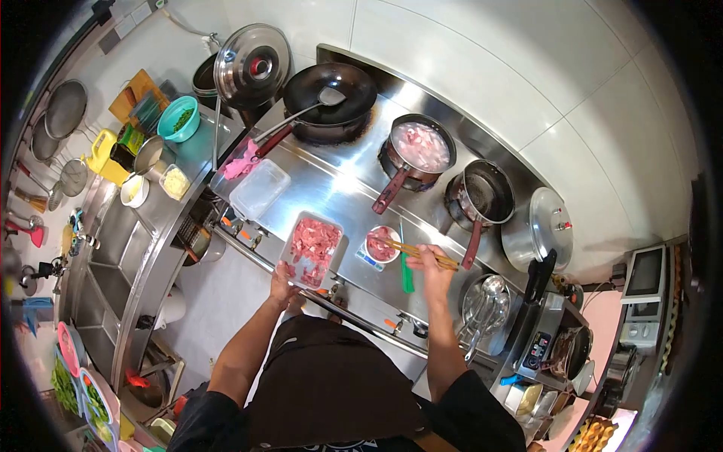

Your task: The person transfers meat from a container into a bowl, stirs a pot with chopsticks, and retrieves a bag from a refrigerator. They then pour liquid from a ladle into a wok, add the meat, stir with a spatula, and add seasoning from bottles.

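Pink meat (312, 245) fills the tray (287, 252), its near edge gripped steady by the left hand (282, 287), while the right hand (433, 266) pinches chopsticks (401, 248) over the bowl (382, 261) beside it.

Bright, even overhead light, white glare off the steel counter (331, 188) and wall tiles (482, 53), soft shadows, strong fisheye bending, black vignette at edges, periphery slightly soft.

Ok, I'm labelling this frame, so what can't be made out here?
Head view, left hand: fingertips hidden under the meat container.
Head view, right hand: grip on the chopsticks too small to read.
Head view, small bowl: what it stands on is mostly covered.
Head view, dark pot: contents too dim.
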The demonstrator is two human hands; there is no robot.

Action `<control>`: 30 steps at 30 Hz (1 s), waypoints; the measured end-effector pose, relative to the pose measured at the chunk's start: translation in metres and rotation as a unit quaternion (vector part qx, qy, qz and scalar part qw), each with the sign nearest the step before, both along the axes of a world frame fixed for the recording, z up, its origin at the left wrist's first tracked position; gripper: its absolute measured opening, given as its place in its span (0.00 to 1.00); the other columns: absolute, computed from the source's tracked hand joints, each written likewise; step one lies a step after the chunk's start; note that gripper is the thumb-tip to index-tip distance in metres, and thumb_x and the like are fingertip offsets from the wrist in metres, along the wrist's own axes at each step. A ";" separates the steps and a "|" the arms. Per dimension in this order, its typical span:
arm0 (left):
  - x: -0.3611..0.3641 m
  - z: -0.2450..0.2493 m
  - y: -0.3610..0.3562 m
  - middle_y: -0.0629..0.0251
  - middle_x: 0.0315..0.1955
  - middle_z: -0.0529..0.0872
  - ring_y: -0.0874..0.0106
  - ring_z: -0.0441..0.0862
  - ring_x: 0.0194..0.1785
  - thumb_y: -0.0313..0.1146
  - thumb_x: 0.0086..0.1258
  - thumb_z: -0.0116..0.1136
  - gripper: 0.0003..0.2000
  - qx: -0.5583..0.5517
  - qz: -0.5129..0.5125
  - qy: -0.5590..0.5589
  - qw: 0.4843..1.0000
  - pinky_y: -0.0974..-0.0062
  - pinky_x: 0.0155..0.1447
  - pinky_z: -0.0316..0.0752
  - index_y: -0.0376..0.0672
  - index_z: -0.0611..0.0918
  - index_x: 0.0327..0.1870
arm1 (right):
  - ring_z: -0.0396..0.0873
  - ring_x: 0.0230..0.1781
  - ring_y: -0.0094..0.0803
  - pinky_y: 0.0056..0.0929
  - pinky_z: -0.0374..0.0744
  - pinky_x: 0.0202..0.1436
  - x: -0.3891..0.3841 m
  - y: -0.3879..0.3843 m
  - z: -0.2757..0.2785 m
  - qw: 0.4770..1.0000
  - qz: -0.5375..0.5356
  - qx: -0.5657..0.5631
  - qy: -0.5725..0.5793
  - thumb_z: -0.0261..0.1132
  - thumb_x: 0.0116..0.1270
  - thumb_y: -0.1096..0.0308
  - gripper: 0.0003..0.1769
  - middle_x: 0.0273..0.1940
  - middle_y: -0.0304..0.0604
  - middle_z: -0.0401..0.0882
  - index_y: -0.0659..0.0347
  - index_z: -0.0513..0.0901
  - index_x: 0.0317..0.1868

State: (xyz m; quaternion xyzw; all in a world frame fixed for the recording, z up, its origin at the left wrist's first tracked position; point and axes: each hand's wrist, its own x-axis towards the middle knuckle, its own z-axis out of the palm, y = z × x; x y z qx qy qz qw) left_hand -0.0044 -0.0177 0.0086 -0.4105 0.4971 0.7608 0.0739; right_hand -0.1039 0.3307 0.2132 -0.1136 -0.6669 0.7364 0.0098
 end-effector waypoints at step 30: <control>-0.139 -0.050 -0.222 0.64 0.53 0.74 0.69 0.73 0.45 0.58 0.61 0.67 0.40 -0.175 0.089 -0.083 0.977 0.56 0.47 0.75 0.53 0.62 0.70 | 0.81 0.48 0.38 0.35 0.86 0.49 0.088 0.099 -0.212 0.777 -0.489 -0.396 0.023 0.55 0.72 0.63 0.16 0.39 0.47 0.82 0.71 0.80 0.43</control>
